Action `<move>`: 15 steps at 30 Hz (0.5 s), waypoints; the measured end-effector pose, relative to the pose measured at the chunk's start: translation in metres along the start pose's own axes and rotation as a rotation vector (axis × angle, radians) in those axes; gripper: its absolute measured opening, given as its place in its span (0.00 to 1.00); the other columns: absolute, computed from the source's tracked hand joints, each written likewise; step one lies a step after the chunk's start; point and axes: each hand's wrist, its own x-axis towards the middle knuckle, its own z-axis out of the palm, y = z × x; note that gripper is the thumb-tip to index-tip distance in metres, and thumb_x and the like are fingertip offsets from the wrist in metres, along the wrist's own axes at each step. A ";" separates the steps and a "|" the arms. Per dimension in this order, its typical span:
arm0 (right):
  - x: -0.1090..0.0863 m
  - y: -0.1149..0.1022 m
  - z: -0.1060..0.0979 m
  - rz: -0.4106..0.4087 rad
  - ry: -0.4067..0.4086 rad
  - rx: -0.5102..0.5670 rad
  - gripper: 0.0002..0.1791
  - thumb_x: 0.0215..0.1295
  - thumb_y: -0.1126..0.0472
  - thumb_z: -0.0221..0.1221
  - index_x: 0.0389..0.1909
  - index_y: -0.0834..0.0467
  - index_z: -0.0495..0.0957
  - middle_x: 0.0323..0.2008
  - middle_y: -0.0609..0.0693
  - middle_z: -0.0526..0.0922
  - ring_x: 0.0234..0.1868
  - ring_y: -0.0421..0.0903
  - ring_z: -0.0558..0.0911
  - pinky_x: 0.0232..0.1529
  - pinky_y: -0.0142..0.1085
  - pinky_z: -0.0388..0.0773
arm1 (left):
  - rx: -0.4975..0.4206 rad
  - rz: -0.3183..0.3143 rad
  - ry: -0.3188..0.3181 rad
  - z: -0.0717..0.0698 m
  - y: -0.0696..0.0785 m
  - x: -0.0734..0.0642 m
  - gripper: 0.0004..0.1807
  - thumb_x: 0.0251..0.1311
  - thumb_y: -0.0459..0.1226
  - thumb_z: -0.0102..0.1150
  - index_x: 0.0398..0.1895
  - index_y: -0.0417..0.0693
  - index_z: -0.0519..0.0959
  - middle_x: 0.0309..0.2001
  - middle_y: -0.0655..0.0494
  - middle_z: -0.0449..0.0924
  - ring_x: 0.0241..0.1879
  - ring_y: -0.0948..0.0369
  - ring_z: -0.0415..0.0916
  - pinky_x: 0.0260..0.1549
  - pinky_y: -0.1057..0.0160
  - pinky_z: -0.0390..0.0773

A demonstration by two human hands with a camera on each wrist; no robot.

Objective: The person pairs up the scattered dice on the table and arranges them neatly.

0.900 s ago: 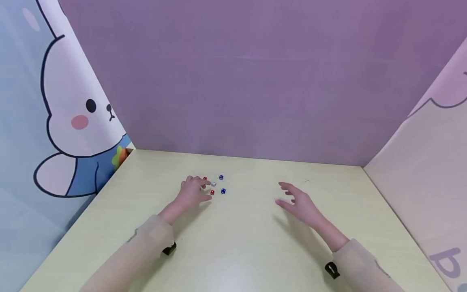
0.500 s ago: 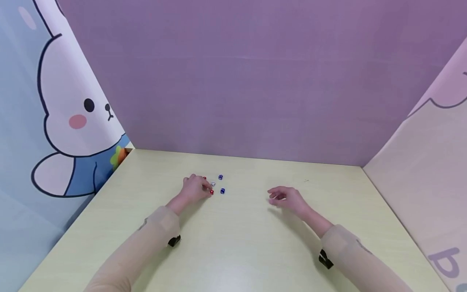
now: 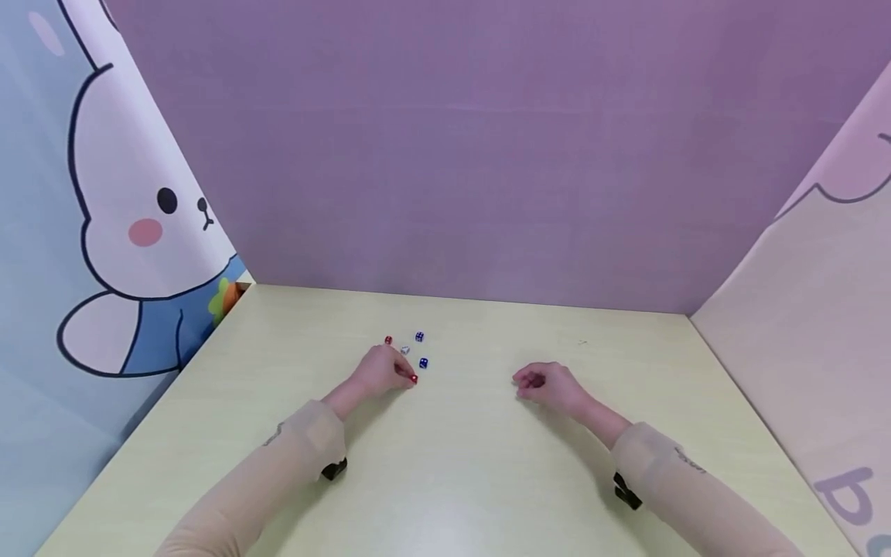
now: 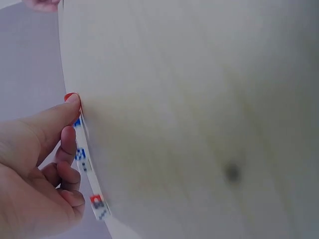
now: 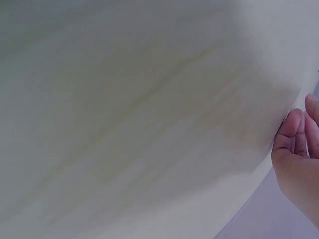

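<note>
Between thumb and fingertips, my left hand [image 3: 379, 370] pinches a small red die [image 3: 414, 379], low over the table. The same red die [image 4: 71, 96] shows at the fingertips in the left wrist view, mostly covered by them. Just beyond that hand lie a second red die [image 3: 388, 340], a white die [image 3: 405, 350] and two blue dice, one farther back [image 3: 420, 336] and one nearer [image 3: 424, 363]. To the right, my right hand [image 3: 550, 385] stays low at the table with loosely curled fingers, holding nothing; the right wrist view shows its bent fingers [image 5: 294, 132].
The pale wooden table [image 3: 459, 456] ends at a purple backdrop [image 3: 473, 155]. A rabbit-print cloth [image 3: 139, 193] hangs along the left side and a pale printed cloth [image 3: 828, 309] along the right. A small dark mark [image 3: 582, 342] is on the tabletop at back right.
My left hand has closed on the near red die and drawn it slightly right and toward me, uncovering the other red die. My right hand has moved left and its fingers have curled in.
</note>
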 end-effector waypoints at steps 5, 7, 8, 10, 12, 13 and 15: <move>-0.001 0.004 -0.006 -0.019 -0.038 0.008 0.13 0.54 0.68 0.66 0.42 0.64 0.81 0.33 0.53 0.83 0.35 0.44 0.79 0.34 0.27 0.75 | -0.038 0.007 -0.010 0.011 0.011 -0.003 0.07 0.42 0.33 0.74 0.27 0.48 0.86 0.25 0.60 0.83 0.27 0.67 0.75 0.31 0.69 0.73; 0.001 0.007 -0.008 -0.033 -0.063 0.003 0.12 0.55 0.68 0.65 0.42 0.63 0.81 0.33 0.52 0.83 0.35 0.44 0.78 0.34 0.27 0.75 | -0.060 0.007 -0.010 0.015 0.016 -0.003 0.07 0.41 0.33 0.75 0.26 0.48 0.86 0.24 0.60 0.83 0.27 0.67 0.74 0.30 0.69 0.73; 0.003 0.008 -0.009 -0.038 -0.073 0.000 0.12 0.55 0.67 0.65 0.42 0.63 0.81 0.32 0.52 0.83 0.35 0.44 0.78 0.35 0.27 0.74 | -0.071 0.009 -0.011 0.017 0.019 -0.003 0.07 0.40 0.33 0.75 0.26 0.48 0.86 0.24 0.60 0.83 0.27 0.66 0.74 0.30 0.69 0.73; 0.006 0.010 -0.011 -0.043 -0.083 -0.009 0.12 0.55 0.67 0.66 0.41 0.62 0.81 0.32 0.51 0.83 0.34 0.43 0.78 0.35 0.26 0.74 | -0.083 0.028 -0.010 0.022 0.023 -0.001 0.07 0.40 0.34 0.75 0.25 0.49 0.86 0.24 0.61 0.83 0.27 0.67 0.73 0.30 0.69 0.72; 0.008 0.011 -0.012 -0.039 -0.086 -0.003 0.11 0.55 0.67 0.66 0.40 0.62 0.81 0.31 0.51 0.82 0.34 0.43 0.77 0.34 0.27 0.74 | -0.097 0.042 -0.010 0.027 0.030 0.001 0.07 0.40 0.34 0.75 0.25 0.49 0.86 0.24 0.61 0.83 0.27 0.67 0.74 0.31 0.68 0.73; 0.009 0.012 -0.013 -0.034 -0.086 0.000 0.11 0.55 0.67 0.66 0.40 0.62 0.81 0.31 0.51 0.82 0.33 0.43 0.77 0.33 0.27 0.74 | -0.098 0.054 -0.010 0.030 0.033 0.002 0.07 0.40 0.34 0.75 0.25 0.49 0.86 0.24 0.61 0.83 0.27 0.67 0.74 0.31 0.68 0.73; 0.010 0.012 -0.015 -0.019 -0.089 0.014 0.11 0.54 0.66 0.66 0.40 0.62 0.81 0.31 0.51 0.82 0.32 0.43 0.77 0.31 0.27 0.74 | -0.095 0.068 -0.007 0.036 0.040 0.006 0.07 0.40 0.35 0.75 0.25 0.49 0.86 0.24 0.61 0.84 0.27 0.68 0.74 0.31 0.69 0.73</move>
